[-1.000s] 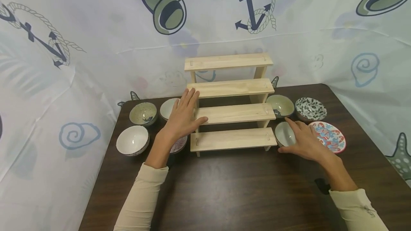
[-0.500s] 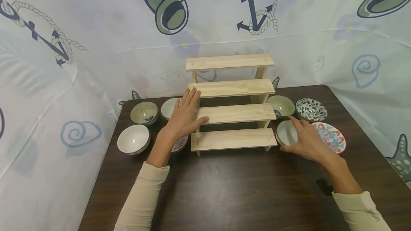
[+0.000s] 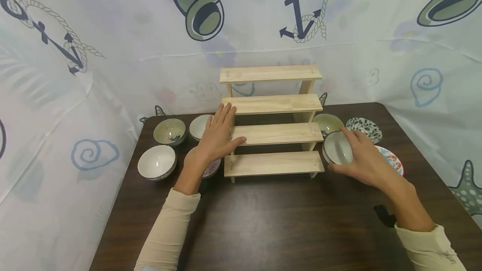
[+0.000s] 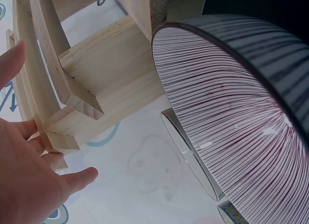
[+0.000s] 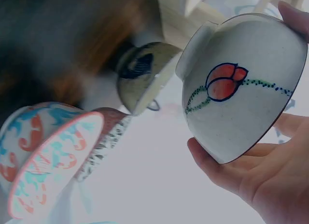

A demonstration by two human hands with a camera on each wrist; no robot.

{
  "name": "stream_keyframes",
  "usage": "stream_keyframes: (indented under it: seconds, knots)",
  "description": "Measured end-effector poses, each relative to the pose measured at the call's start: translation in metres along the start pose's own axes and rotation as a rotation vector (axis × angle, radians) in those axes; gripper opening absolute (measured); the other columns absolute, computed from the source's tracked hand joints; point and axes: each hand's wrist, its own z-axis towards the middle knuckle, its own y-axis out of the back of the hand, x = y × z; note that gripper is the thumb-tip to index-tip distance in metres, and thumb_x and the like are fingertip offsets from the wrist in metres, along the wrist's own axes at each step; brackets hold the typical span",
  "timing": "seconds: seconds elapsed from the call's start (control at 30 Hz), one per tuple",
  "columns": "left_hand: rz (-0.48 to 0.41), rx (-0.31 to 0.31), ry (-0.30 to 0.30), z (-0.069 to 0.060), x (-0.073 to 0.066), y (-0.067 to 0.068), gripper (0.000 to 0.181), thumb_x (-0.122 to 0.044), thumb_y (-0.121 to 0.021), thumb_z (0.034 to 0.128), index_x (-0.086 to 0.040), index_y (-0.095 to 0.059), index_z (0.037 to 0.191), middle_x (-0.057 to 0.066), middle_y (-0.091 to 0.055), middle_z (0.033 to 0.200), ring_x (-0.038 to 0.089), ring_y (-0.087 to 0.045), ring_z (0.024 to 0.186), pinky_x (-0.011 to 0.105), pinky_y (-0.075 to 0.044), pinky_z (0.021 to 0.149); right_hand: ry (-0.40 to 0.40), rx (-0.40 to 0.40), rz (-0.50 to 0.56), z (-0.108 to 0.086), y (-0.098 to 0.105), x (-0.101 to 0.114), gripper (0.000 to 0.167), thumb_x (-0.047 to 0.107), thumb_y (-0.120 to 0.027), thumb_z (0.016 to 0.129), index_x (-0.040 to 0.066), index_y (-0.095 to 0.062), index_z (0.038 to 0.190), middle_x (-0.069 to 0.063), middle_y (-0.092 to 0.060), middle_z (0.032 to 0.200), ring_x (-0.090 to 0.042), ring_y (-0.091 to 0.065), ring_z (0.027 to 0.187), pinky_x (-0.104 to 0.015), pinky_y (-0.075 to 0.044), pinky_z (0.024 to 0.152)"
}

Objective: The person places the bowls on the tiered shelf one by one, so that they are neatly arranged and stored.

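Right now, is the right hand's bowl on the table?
Off it: the fingers hold the bowl up, its foot clear of the table.

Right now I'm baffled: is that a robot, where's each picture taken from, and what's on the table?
No robot: this is a person working bare-handed. The wide picture comes from a head camera; the tilted close-ups, from one on each wrist. On the dark table stands a four-tier wooden rack. To its left sit a speckled green bowl, two white-lined bowls and a striped bowl; to its right, another green bowl, a leaf-patterned bowl and a red-and-blue dish. The right hand grips a white bowl with a red motif. The left hand lies at the rack's left end.
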Motion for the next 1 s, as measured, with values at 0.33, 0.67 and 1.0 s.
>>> stream_keyframes:
  seconds: [0.33,0.67,1.0]
  knots:
    - [0.002,0.000,0.000,0.001,-0.003,-0.002,0.100,-0.052,-0.067,0.0967,-0.016,-0.006,0.168,0.005,0.000,0.176,0.025,0.009,0.163,0.061,-0.004,0.129,-0.008,-0.039,0.003,-0.005,0.018,0.015,0.116,0.050,-0.086,0.077,0.009,-0.022,0.164,-0.039,-0.038,0.150,-0.054,-0.044,0.130,-0.069,-0.049,0.089]
    - [0.009,-0.010,0.018,-0.001,-0.001,0.000,0.101,-0.052,-0.067,0.0962,-0.014,-0.007,0.167,0.007,0.000,0.176,0.025,0.010,0.163,0.061,-0.006,0.129,0.060,-0.099,-0.009,0.002,0.033,0.040,0.107,0.053,-0.085,0.077,0.008,-0.034,0.159,-0.030,-0.049,0.142,-0.047,-0.049,0.125,-0.065,-0.048,0.090]
    - [0.019,-0.011,0.017,0.001,-0.001,-0.002,0.101,-0.052,-0.068,0.0961,-0.016,-0.006,0.167,0.005,0.001,0.176,0.025,0.010,0.163,0.061,-0.004,0.129,0.077,-0.084,0.041,0.013,0.051,0.063,0.107,0.056,-0.084,0.078,0.017,-0.031,0.163,-0.024,-0.043,0.152,-0.044,-0.044,0.132,-0.063,-0.048,0.090]
